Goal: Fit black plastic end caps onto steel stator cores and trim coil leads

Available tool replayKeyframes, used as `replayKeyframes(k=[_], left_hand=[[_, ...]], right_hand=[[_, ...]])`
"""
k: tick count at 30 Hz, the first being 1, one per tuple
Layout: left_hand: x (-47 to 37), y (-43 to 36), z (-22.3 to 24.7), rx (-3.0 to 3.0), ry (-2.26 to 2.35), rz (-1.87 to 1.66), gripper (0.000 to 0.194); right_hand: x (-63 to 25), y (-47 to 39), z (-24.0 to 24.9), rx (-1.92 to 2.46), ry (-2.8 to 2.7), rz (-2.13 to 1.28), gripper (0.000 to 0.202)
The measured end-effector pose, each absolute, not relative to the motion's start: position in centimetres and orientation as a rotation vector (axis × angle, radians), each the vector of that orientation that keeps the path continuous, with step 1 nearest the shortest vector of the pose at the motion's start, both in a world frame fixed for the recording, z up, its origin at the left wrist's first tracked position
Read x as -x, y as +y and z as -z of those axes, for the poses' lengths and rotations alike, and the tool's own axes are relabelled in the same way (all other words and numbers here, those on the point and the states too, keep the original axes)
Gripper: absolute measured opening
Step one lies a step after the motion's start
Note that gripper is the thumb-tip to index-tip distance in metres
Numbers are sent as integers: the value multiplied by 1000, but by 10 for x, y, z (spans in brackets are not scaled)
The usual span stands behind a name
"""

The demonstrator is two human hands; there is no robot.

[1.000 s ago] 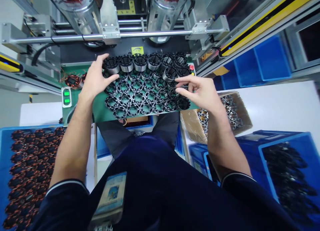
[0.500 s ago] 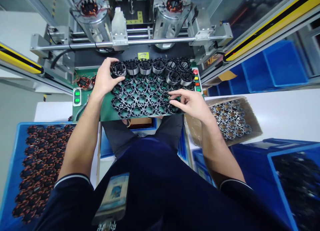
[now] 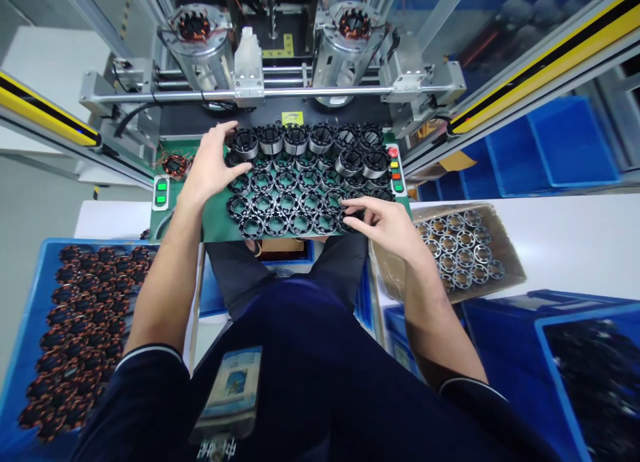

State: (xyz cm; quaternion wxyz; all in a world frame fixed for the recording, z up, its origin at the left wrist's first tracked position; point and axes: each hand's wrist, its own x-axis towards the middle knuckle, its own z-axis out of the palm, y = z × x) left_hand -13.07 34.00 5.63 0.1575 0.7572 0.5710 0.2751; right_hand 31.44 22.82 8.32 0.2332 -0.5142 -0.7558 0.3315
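Rows of black-and-silver ring cores [image 3: 287, 180] cover a green work surface [image 3: 215, 225]; some at the back stand higher than the front ones. My left hand [image 3: 214, 162] is at the left end of the back row, thumb and fingers spread around a core [image 3: 243, 142] and close to it. Over the front right cores is my right hand [image 3: 380, 223], thumb and index finger apart, beside a core [image 3: 334, 199]. Nothing shows between its fingertips. A core wound with copper wire [image 3: 176, 165] lies left of my left hand.
Behind the cores stands a machine with a horizontal rod [image 3: 300, 92] and two cylindrical fixtures [image 3: 336, 65]. Button panels [image 3: 395, 171] flank the surface. A blue bin [image 3: 37, 275] of wound cores is left; a cardboard tray [image 3: 510, 269] of rings and a blue crate [image 3: 555, 362] are right.
The whole view has shifted slightly, so the machine and cores appear a little lower and further right. Both hands keep nearly the same places by the cores, my right hand slightly nearer the front.
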Motion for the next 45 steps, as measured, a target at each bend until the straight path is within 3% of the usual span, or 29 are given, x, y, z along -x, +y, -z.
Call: replayKeyframes(k=[3,5,10,18,23,25,30,32,34,36,39,40,43,45], left_hand=[[153,275,-76,-2147,1862,-813,71],[177,221,-81,-1931,2261,-730,46],[215,133,-58,-1615,2618,-493,39],[217,133,-36,-1435,2710,-310,35],[210,92,-46,-1443,2609,-425,10],[197,71,-52,-1495,2502,-519,14],[118,33,-60,-1704,2034,-741,17],[76,31,-62,-1800,1791,-809,15],[43,37,-67,-1885,1561,-833,9],[28,53,-79,-1950,1363,-804,9],[44,101,-103,-1983,1189,-728,33],[56,125,-108,-1975,1193,-742,43],[92,213,-105,-1959,1595,-1115,48],[106,273,-87,-1971,1757,-1117,65]], right_hand=[[-320,215,-96,1416,-2058,-858,42],[-322,204,-104,1409,-2048,-836,39],[-298,187,-112,1271,-2160,-906,34],[-209,188,-119,852,-2424,-1117,34],[-177,155,-99,675,-2317,-1358,32],[-162,138,-86,678,-2212,-1416,41],[-129,119,-63,926,-1818,-1375,107],[-124,118,-62,963,-1672,-1400,123],[-126,117,-63,968,-1539,-1449,119],[-133,115,-66,986,-1418,-1480,99],[-153,114,-67,1040,-1251,-1472,74],[-161,114,-66,1059,-1201,-1460,72],[-182,115,-61,1117,-1085,-1434,70],[-193,113,-57,1149,-1040,-1436,68]])
